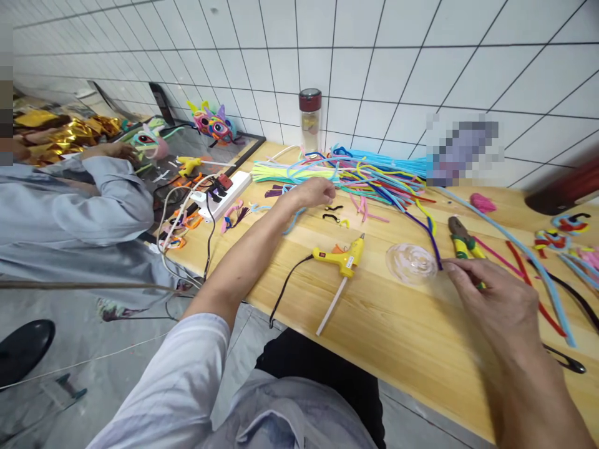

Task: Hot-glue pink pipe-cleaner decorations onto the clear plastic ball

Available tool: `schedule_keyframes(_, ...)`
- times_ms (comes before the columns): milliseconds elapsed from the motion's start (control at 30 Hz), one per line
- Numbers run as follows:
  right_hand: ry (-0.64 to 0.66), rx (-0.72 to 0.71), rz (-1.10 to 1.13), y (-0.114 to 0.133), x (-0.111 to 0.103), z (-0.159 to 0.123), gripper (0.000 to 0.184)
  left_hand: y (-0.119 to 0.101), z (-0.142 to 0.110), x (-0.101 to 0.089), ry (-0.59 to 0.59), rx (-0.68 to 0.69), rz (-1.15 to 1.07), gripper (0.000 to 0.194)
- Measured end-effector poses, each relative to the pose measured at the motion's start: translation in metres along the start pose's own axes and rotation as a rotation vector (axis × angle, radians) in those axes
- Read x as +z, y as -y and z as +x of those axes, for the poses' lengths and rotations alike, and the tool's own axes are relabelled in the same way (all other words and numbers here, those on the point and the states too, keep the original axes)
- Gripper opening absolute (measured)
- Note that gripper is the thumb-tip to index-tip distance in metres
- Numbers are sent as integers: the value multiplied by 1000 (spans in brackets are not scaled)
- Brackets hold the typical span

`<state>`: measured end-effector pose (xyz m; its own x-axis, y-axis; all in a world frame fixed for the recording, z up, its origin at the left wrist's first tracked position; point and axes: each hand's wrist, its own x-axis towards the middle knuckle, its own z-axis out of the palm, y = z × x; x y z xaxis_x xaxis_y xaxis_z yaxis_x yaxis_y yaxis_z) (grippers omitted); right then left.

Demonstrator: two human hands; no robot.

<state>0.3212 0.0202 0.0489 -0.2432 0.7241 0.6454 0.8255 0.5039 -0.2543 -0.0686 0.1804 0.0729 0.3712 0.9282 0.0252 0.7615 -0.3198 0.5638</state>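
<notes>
My right hand (496, 299) pinches the end of a dark purple-blue pipe cleaner (427, 232) that runs back to the pile. Beside it lies a clear round dish (412, 263). My left hand (316, 192) reaches over the near side of the pile of coloured pipe cleaners (365, 178), its fingers curled; what they hold, if anything, is hidden. Short black twisted pieces (331, 218) and a small yellow one (345, 223) lie just in front of it. A yellow hot glue gun (344, 255) with a glue stick in its back rests between my two arms.
Pliers (461, 240) and loose red and blue pipe cleaners (543, 268) lie on the right. At the back stands a flask (310, 121). A power strip (227, 196) with cables is on the left, near a person in grey sleeves (112, 187) handling a mask (150, 144).
</notes>
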Motion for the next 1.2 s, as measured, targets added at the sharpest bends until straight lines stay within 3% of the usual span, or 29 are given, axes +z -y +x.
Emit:
schedule_keyframes(67,11,-19,2,0,-1,-1,34,8,-8,-17,-83,-28,21,14)
schedule_keyframes(167,-9,-69,-22,-1,-1,-2,34,21,-35,-58,-215,-114,42,14)
schedule_keyframes(267,-24,-102,-52,-1,0,-3,37,32,-70,-94,-217,-242,106,10)
schedule_keyframes(333,-31,-131,-53,0,1,-2,38,39,-90,-104,-205,-350,150,9)
schedule_keyframes(467,-54,-153,-72,2,1,0,42,53,-114,-93,-180,-436,280,16)
schedule_keyframes(567,-58,-145,-85,0,3,0,47,61,-121,-72,-66,-401,334,27)
schedule_keyframes(667,-44,-116,-86,-4,5,-1,48,67,-124,-56,5,-435,347,27)
schedule_keyframes(767,-22,-77,-75,-6,5,-2,49,67,-126,-50,-36,-471,300,24)
schedule_keyframes(967,-17,-54,-45,-5,3,-2,44,49,-133,-68,-237,-343,114,17)
schedule_keyframes(1100,-31,-72,-58,-9,4,-3,47,26,-137,-87,-248,-260,-165,12)
schedule_keyframes(1200,-32,-25,-64,-12,6,-5,47,13,-131,-88,-273,-194,-374,11)
